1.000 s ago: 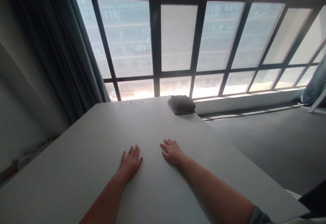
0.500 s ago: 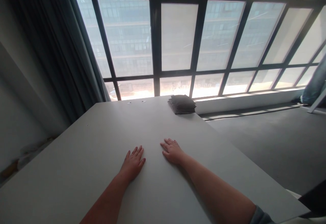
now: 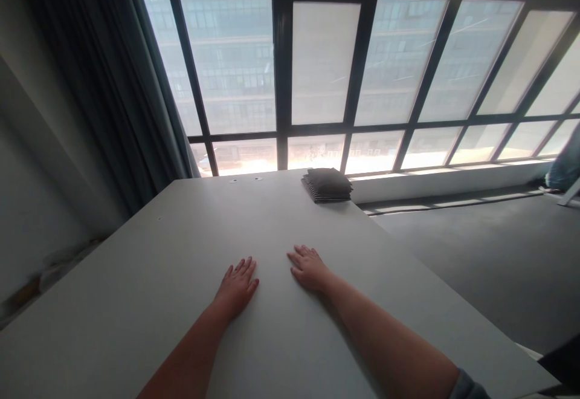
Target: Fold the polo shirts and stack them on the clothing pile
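My left hand (image 3: 238,287) lies palm down on the white table (image 3: 149,290), fingers spread and holding nothing. To its right, a hand's width or so away, my right hand (image 3: 309,268) also rests flat on the tabletop with its fingers apart. Beyond them, near the far right corner of the table, sits a stack of dark grey cloth pieces (image 3: 328,184) with a striped edge; the top one looks puffed like a small cushion. Neither hand touches the stack.
A large black-framed window (image 3: 283,72) stands behind the table's far edge. A dark curtain (image 3: 104,84) hangs at the left. On the right, grey floor (image 3: 453,248) stretches beside the table, with a dark object (image 3: 564,360) at the lower right corner.
The view has shifted slightly, so the window and the cloth stack sit a little further right. Both hands stay flat in the same places on the table.
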A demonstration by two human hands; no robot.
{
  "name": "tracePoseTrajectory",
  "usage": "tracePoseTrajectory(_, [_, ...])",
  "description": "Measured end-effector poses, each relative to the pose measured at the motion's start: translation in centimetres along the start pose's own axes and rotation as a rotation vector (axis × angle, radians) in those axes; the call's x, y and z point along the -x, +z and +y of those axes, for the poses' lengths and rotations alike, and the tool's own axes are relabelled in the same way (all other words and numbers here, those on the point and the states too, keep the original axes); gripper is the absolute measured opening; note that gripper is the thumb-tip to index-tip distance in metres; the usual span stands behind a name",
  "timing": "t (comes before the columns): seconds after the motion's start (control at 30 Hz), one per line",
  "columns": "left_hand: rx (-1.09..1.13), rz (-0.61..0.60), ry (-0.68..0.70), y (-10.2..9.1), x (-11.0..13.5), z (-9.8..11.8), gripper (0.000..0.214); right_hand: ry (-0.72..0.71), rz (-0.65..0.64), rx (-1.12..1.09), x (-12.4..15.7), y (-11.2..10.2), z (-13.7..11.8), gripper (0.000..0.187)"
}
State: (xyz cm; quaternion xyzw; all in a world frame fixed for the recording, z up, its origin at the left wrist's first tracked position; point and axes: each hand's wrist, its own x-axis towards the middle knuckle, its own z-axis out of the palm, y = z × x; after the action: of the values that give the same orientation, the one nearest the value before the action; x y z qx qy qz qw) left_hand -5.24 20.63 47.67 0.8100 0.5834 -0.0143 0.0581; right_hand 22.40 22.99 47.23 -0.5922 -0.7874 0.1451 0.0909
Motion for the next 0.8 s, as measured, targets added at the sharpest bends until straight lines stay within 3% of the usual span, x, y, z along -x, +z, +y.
tracePoseTrajectory(0.8, [0.002, 0.023, -0.005, 0.6, -0.28, -0.34, 0.067, 0.0, 0.009, -0.006, 0.08, -0.07, -0.11, 0.064])
